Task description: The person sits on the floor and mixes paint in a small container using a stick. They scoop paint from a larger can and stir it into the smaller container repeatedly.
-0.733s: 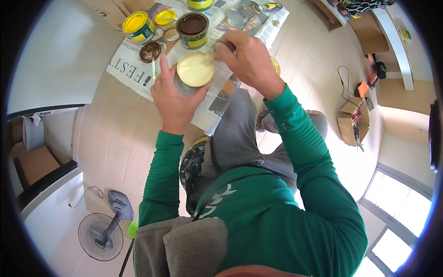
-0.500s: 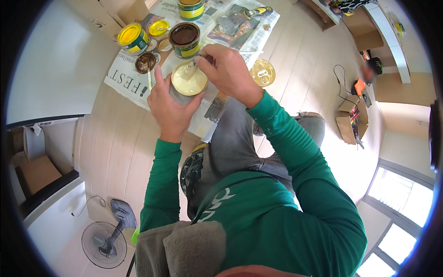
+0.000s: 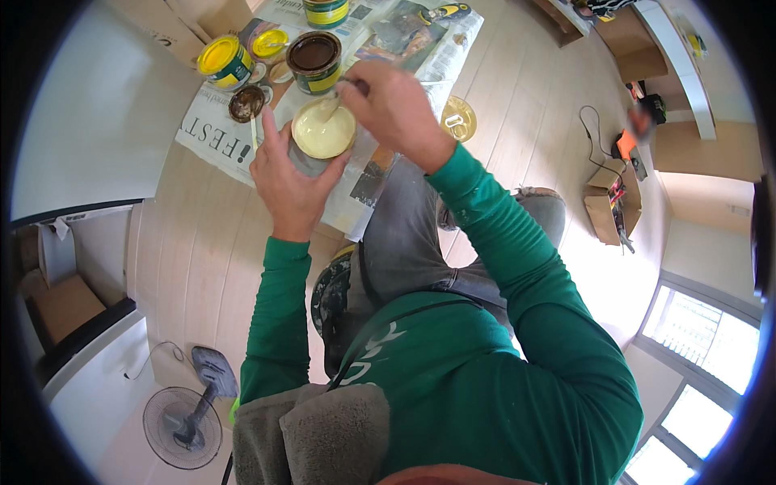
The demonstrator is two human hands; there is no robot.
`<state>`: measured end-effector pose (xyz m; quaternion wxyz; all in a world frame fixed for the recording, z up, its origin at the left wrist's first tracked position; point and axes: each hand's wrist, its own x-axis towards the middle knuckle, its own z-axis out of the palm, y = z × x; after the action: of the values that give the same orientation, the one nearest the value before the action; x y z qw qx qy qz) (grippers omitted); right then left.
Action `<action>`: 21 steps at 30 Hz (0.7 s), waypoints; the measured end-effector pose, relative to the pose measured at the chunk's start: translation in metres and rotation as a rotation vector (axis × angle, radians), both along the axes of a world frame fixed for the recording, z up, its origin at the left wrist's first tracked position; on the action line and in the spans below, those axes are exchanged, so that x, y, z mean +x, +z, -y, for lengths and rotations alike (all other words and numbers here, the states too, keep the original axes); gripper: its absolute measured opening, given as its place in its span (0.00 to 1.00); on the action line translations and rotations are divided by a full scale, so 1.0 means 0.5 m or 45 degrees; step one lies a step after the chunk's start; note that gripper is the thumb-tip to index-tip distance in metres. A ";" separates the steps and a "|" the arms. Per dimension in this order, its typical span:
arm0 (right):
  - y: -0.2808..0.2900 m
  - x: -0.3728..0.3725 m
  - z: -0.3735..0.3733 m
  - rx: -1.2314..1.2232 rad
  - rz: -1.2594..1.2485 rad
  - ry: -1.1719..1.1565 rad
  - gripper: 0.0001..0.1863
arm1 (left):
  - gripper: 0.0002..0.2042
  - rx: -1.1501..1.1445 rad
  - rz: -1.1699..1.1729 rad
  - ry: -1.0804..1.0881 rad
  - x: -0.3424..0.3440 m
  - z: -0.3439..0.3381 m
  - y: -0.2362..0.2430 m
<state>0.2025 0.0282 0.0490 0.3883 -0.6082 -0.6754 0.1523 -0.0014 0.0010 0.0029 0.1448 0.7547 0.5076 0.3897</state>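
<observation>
My left hand (image 3: pixel 287 182) grips a tin of cream paint (image 3: pixel 322 129) by its sides, over the newspaper (image 3: pixel 212 141). My right hand (image 3: pixel 388 109) pinches a pale stirring stick (image 3: pixel 331 107) that dips into the cream paint. Behind the tin stand an open tin of dark brown paint (image 3: pixel 313 56) and, to its left, a yellow one (image 3: pixel 220 61). A brown-smeared lid (image 3: pixel 245 103) with a pale stick on it lies left of my left hand, near a small yellow lid (image 3: pixel 269 44). A gold lid (image 3: pixel 457 121) lies right of my right hand.
Another tin (image 3: pixel 326 12) and a scraper (image 3: pixel 443 14) are at the back. Cardboard (image 3: pixel 174 24) leans at upper left. A box of tools (image 3: pixel 614 206), a cable and an orange object (image 3: pixel 625 144) lie right, by cabinets (image 3: pixel 663 73). A fan (image 3: pixel 179 424) stands lower left.
My right hand has moved leftward over the cream tin, with the stick now angled into the paint. The gold lid shows more beside it. The view has shifted slightly.
</observation>
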 end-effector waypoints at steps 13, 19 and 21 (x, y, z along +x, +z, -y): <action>0.010 0.006 -0.005 0.101 0.098 0.019 0.14 | 0.63 0.026 0.011 0.005 -0.003 -0.005 -0.010; 0.024 0.034 0.022 -0.157 0.025 0.153 0.15 | 0.64 0.005 0.018 0.018 -0.001 -0.002 -0.010; 0.010 0.006 0.016 -0.143 -0.055 0.124 0.14 | 0.64 -0.008 0.033 0.021 -0.003 -0.004 -0.014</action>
<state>0.2057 0.0201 0.0539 0.3600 -0.5920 -0.6861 0.2218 -0.0030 0.0029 -0.0040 0.1506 0.7449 0.5131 0.3989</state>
